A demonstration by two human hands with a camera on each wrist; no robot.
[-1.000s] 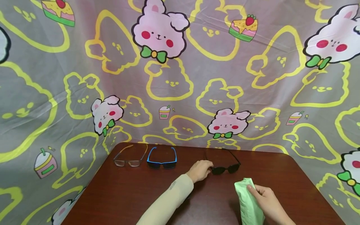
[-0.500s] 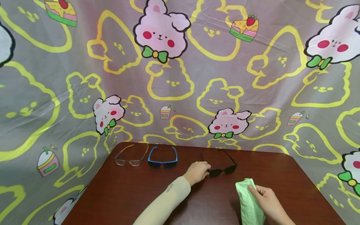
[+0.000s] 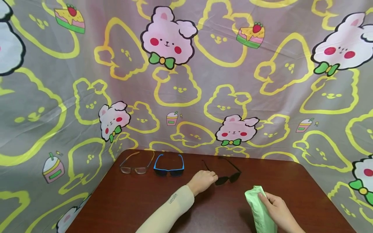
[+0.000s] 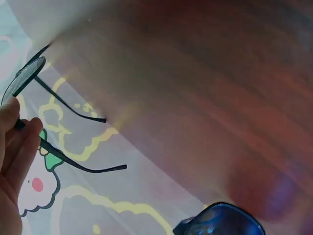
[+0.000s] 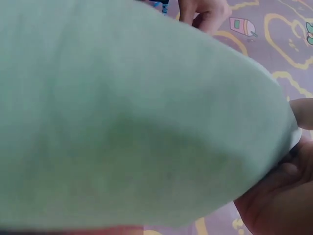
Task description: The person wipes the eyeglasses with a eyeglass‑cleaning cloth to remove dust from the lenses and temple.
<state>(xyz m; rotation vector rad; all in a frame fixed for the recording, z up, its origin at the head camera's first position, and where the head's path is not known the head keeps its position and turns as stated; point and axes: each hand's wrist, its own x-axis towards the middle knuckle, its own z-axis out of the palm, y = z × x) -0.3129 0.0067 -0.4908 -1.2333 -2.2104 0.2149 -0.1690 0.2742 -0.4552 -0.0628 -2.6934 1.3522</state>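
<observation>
Black sunglasses (image 3: 228, 179) stand at the middle back of the table with their temples unfolded toward the back. My left hand (image 3: 202, 181) pinches them at the corner of the frame by the left lens. In the left wrist view, thumb and fingers (image 4: 29, 142) grip that corner of the sunglasses (image 4: 63, 155), both temples spread. A soft light green pouch (image 3: 260, 210) hangs upright at the front right, and my right hand (image 3: 278, 207) holds it near its top edge. In the right wrist view the pouch (image 5: 137, 112) covers most of the picture; its inside is hidden.
Blue-framed sunglasses (image 3: 169, 171) and clear-lensed glasses (image 3: 134, 169) lie with temples unfolded at the table's back left. A patterned cloth (image 3: 186, 81) rises behind and beside the brown table (image 3: 131, 200).
My left hand has drawn the black sunglasses a little left and toward me, turning them slightly. The right hand with the pouch has hardly moved. The head view has shifted a little.
</observation>
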